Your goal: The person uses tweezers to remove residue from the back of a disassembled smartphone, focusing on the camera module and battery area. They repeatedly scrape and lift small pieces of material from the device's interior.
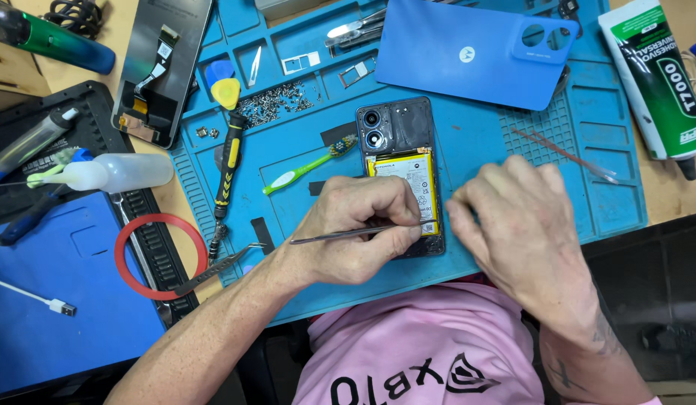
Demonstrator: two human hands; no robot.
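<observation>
a head-worn view looking down on a phone repair table. nearest the viewer, at 6 o'clock, a pink shirt (415, 345) is seen, with both forearms reaching away from it. the left hand (355, 229) is curled shut around thin metal tweezers (348, 233), held low and nearly flat so that the tip meets the bottom edge of an opened phone (400, 161). the right hand (517, 225), at 3 o'clock of the left, is loosely curled with fingertips together beside the phone's lower right corner, as if to steady it; whether anything is pinched cannot be told. the phone lies face down at the centre of a blue work mat (475, 142), its back removed so that the yellow-edged battery (408, 184) and camera lenses are exposed. at 10 o'clock of the phone, a green toothbrush (306, 166) and a black and yellow screwdriver (228, 161) are laid within reach. further off, loose screws (276, 101) are gathered in a mat compartment. at 12 o'clock the blue back cover (468, 52) is set aside, at 11 o'clock a detached screen (160, 67), and at 2 o'clock a glue tube (655, 75).
</observation>
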